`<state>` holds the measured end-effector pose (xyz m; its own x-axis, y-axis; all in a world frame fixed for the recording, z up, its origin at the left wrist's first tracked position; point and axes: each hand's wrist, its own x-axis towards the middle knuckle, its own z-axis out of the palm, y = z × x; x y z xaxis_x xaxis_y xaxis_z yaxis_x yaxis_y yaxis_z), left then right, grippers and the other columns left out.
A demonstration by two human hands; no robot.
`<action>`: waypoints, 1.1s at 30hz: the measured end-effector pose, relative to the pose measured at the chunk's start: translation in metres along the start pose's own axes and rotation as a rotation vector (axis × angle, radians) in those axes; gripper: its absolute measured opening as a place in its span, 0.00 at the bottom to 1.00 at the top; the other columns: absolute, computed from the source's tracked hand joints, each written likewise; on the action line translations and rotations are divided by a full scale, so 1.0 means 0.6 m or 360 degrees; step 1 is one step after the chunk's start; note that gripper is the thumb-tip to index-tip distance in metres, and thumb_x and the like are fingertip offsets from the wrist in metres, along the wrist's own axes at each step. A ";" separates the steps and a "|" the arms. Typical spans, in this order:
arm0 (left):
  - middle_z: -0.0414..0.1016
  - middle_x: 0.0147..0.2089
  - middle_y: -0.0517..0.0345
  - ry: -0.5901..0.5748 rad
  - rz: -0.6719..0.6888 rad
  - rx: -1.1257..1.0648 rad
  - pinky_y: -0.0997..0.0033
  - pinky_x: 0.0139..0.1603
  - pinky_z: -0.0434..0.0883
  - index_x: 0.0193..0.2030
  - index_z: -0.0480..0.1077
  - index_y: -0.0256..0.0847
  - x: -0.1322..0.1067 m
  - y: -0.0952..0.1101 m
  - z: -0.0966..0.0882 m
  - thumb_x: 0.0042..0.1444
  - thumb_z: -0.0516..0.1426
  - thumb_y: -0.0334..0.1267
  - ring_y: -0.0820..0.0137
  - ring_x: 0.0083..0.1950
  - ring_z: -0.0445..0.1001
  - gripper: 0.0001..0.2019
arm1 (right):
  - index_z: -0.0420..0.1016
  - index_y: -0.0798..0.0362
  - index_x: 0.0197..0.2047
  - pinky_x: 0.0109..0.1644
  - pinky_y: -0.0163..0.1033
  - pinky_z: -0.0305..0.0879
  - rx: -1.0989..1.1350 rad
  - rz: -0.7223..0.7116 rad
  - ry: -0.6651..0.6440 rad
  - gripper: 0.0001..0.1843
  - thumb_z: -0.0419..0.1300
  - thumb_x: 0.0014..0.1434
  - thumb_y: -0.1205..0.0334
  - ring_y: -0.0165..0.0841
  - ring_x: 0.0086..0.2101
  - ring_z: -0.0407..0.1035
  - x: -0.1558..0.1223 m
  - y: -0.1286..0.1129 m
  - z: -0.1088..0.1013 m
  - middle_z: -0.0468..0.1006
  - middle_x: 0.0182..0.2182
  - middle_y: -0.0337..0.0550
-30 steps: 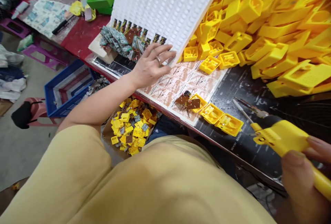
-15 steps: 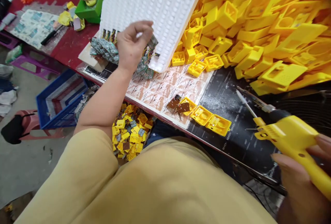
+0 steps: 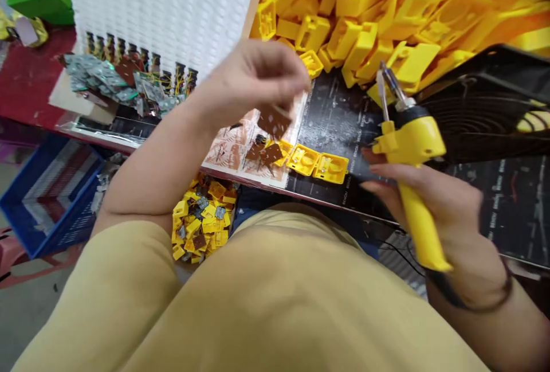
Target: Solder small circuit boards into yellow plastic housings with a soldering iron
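My left hand (image 3: 258, 79) is closed in a pinch, blurred by motion, with a brown circuit board (image 3: 274, 122) hanging under its fingertips. Just below it on the bench, several open yellow plastic cases (image 3: 303, 160) stand in a row. Other brown circuit boards (image 3: 263, 155) with dark wires lie at the left end of that row, partly over one case. My right hand (image 3: 451, 206) is wrapped round the handle of a yellow soldering gun (image 3: 410, 140). Its metal tip and thin feed tube point up and away, towards the heap of yellow plastic parts (image 3: 361, 34).
A pile of wired circuit boards (image 3: 116, 82) lies at left before a white foam sheet (image 3: 163, 5). Below the bench edge is a heap of yellow cases and boards (image 3: 204, 223). A blue crate (image 3: 47, 200) stands at left; a black fan-like grille (image 3: 476, 102) sits at right.
My left hand has come from the board pile towards the row of cases, carrying a brown circuit board. The soldering gun in my right hand has moved in closer and turned more upright. The view has shifted right.
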<state>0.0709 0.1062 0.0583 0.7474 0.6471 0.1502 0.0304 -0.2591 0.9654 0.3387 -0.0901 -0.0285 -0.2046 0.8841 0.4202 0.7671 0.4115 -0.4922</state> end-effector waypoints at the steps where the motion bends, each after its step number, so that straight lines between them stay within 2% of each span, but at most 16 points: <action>1: 0.74 0.25 0.66 -0.0255 0.0005 0.0199 0.71 0.27 0.74 0.31 0.76 0.45 0.005 0.000 0.025 0.56 0.68 0.51 0.76 0.27 0.73 0.13 | 0.71 0.45 0.56 0.46 0.39 0.76 0.0016 -0.0058 0.0013 0.21 0.68 0.63 0.50 0.37 0.42 0.78 0.004 0.001 0.010 0.81 0.45 0.44; 2: 0.77 0.27 0.63 -0.0444 0.0044 0.0501 0.69 0.30 0.74 0.33 0.77 0.44 0.008 -0.002 0.051 0.60 0.65 0.46 0.74 0.29 0.75 0.10 | 0.69 0.46 0.57 0.46 0.41 0.77 0.0025 -0.0111 0.0031 0.24 0.68 0.62 0.47 0.39 0.43 0.78 0.008 0.002 0.021 0.81 0.46 0.45; 3: 0.79 0.30 0.60 -0.0551 0.0118 0.0868 0.67 0.32 0.73 0.35 0.78 0.44 0.007 -0.007 0.075 0.63 0.62 0.40 0.71 0.31 0.77 0.07 | 0.68 0.47 0.57 0.44 0.41 0.77 0.0023 -0.0155 0.0057 0.26 0.68 0.62 0.46 0.40 0.42 0.79 0.011 0.002 0.032 0.81 0.45 0.45; 5: 0.82 0.35 0.54 -0.0583 0.0262 0.1575 0.63 0.36 0.74 0.39 0.79 0.43 -0.003 -0.023 0.116 0.64 0.57 0.32 0.64 0.37 0.81 0.09 | 0.67 0.48 0.58 0.39 0.40 0.77 -0.0015 -0.0187 0.0088 0.25 0.68 0.63 0.52 0.39 0.40 0.79 0.014 0.001 0.048 0.81 0.42 0.44; 7: 0.82 0.38 0.50 -0.0578 0.0356 0.1874 0.60 0.41 0.75 0.44 0.79 0.41 -0.024 -0.040 0.140 0.67 0.53 0.33 0.60 0.41 0.82 0.11 | 0.65 0.49 0.60 0.39 0.40 0.77 -0.0059 -0.0188 0.0117 0.25 0.68 0.64 0.58 0.39 0.39 0.79 0.014 0.000 0.055 0.81 0.41 0.44; 10: 0.83 0.48 0.48 -0.0428 0.0466 0.1568 0.64 0.52 0.76 0.54 0.76 0.39 -0.053 -0.048 0.136 0.72 0.52 0.45 0.64 0.49 0.81 0.16 | 0.63 0.49 0.62 0.45 0.41 0.78 -0.0066 -0.0225 0.0119 0.30 0.70 0.62 0.57 0.40 0.43 0.79 0.012 0.002 0.048 0.81 0.46 0.49; 12: 0.81 0.56 0.50 -0.0295 0.0381 0.1428 0.63 0.60 0.73 0.58 0.73 0.41 -0.061 -0.038 0.113 0.71 0.54 0.48 0.65 0.56 0.78 0.18 | 0.63 0.49 0.61 0.48 0.43 0.78 -0.0048 -0.0271 0.0121 0.32 0.72 0.60 0.55 0.40 0.44 0.79 0.012 0.005 0.040 0.81 0.48 0.51; 14: 0.80 0.57 0.52 -0.0206 0.0211 0.1528 0.57 0.63 0.70 0.57 0.75 0.43 -0.058 -0.023 0.091 0.70 0.55 0.47 0.62 0.59 0.76 0.16 | 0.63 0.50 0.61 0.50 0.43 0.78 -0.0045 -0.0299 0.0140 0.33 0.72 0.58 0.55 0.40 0.44 0.79 0.013 0.006 0.033 0.81 0.48 0.50; 17: 0.81 0.50 0.53 -0.0215 0.0051 0.1746 0.51 0.63 0.67 0.49 0.78 0.44 -0.047 -0.007 0.080 0.68 0.55 0.50 0.58 0.56 0.75 0.15 | 0.66 0.50 0.61 0.47 0.42 0.78 -0.0069 -0.0308 0.0220 0.32 0.73 0.58 0.58 0.38 0.40 0.79 0.012 0.001 0.028 0.82 0.44 0.46; 20: 0.81 0.43 0.54 -0.0272 0.0082 0.1913 0.50 0.61 0.66 0.43 0.79 0.44 -0.042 -0.007 0.098 0.65 0.57 0.54 0.57 0.53 0.73 0.17 | 0.69 0.49 0.59 0.43 0.42 0.78 -0.0086 -0.0267 0.0295 0.30 0.74 0.57 0.60 0.38 0.39 0.79 0.005 -0.006 0.022 0.82 0.42 0.42; 22: 0.80 0.41 0.53 -0.0271 0.0133 0.2038 0.50 0.60 0.66 0.41 0.78 0.42 -0.044 -0.013 0.115 0.63 0.59 0.53 0.57 0.51 0.72 0.16 | 0.70 0.48 0.59 0.42 0.42 0.78 -0.0112 -0.0235 0.0306 0.29 0.74 0.56 0.62 0.39 0.39 0.80 -0.002 -0.010 0.016 0.83 0.42 0.42; 26: 0.80 0.42 0.47 -0.0329 0.0083 0.2237 0.46 0.57 0.67 0.40 0.76 0.39 -0.051 -0.023 0.137 0.62 0.60 0.51 0.52 0.52 0.73 0.16 | 0.72 0.47 0.55 0.41 0.38 0.77 -0.0177 -0.0300 0.0328 0.26 0.74 0.56 0.65 0.36 0.36 0.80 -0.012 -0.009 0.003 0.83 0.39 0.38; 29: 0.80 0.45 0.47 -0.0336 0.0041 0.2232 0.44 0.57 0.68 0.40 0.77 0.39 -0.059 -0.033 0.144 0.64 0.58 0.48 0.51 0.52 0.74 0.14 | 0.73 0.48 0.54 0.42 0.38 0.76 -0.0122 -0.0291 0.0343 0.24 0.73 0.57 0.65 0.36 0.38 0.80 -0.013 -0.006 0.004 0.83 0.40 0.39; 33: 0.82 0.48 0.54 -0.0160 0.0147 0.2036 0.42 0.62 0.67 0.36 0.76 0.43 -0.076 -0.046 0.151 0.68 0.53 0.40 0.55 0.53 0.76 0.13 | 0.71 0.50 0.58 0.44 0.41 0.77 -0.0019 -0.0239 0.0239 0.26 0.72 0.58 0.61 0.40 0.41 0.80 -0.007 -0.001 0.019 0.82 0.44 0.46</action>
<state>0.0961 0.0192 0.0056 0.8257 0.5478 0.1348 0.5460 -0.8361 0.0535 0.3326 -0.0916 -0.0386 -0.2250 0.7699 0.5972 0.7422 0.5325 -0.4068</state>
